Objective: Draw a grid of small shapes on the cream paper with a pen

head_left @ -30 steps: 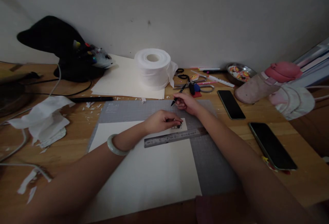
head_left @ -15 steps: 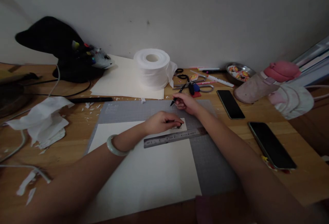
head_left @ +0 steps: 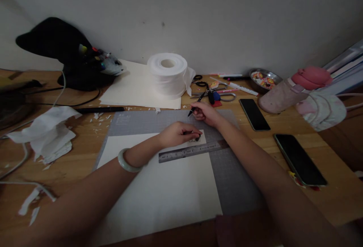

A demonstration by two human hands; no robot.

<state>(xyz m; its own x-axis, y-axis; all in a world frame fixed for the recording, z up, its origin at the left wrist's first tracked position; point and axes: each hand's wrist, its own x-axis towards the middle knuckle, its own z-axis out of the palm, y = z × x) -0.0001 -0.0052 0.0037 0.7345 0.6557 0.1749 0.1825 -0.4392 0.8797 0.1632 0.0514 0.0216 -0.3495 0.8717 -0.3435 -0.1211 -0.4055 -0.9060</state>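
My right hand [head_left: 206, 114] is closed around a black pen [head_left: 195, 105], its tip pointing down over the grey cutting mat [head_left: 136, 120]. Between the fingertips of my left hand [head_left: 178, 133] is a small dark object [head_left: 198, 137], too small to name. It is at the top right corner of a white sheet of paper [head_left: 170, 190], beside small outlines drawn in black. A metal ruler [head_left: 184, 153] lies across the sheet just below my left hand, its right end on the mat by my right forearm.
Behind the mat stand a white paper roll [head_left: 167, 79] on more sheets, scissors [head_left: 227, 95] and several pens. To the right are two phones [head_left: 254, 115], a metal bowl [head_left: 265, 81] and a pink-lidded bottle [head_left: 283, 94]. Crumpled tissue [head_left: 51, 130], cables and paper scraps lie left.
My left fingers have shifted very slightly, and a little more of the drawn outlines shows beneath them. My right hand with the pen stays where it was.
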